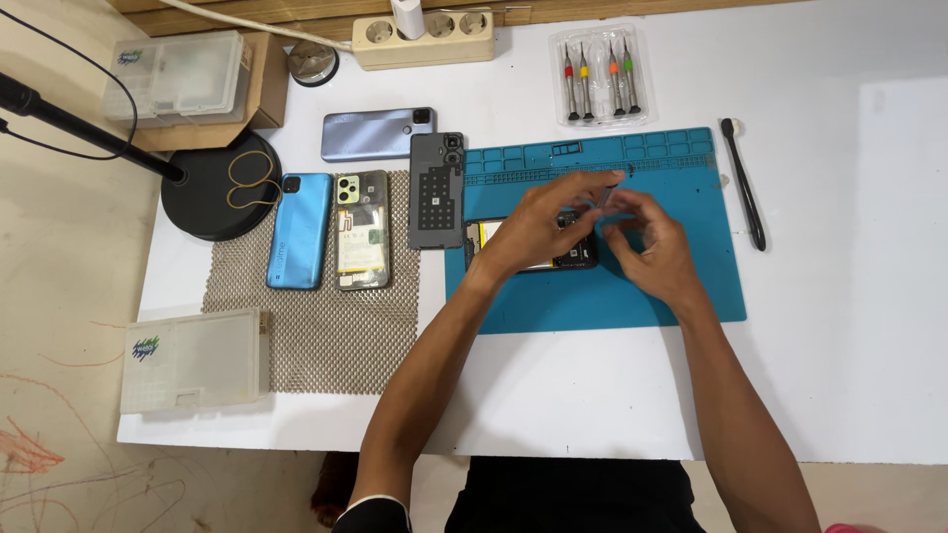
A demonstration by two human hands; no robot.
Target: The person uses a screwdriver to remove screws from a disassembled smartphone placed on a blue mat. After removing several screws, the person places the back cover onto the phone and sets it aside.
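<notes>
Opened phone (pixel 553 259) lies flat on blue mat (pixel 592 296), long axis left-right, directly under both hands. Left hand (pixel 538 222) rests over phone's middle, fingers curled, nearer to it. Right hand (pixel 652 242) just right of phone's end, fingertips pinching small pale strip (pixel 605 195) together with left fingertips. Phone: back off, yellowish battery and dark board showing, mostly hidden by hands.
</notes>
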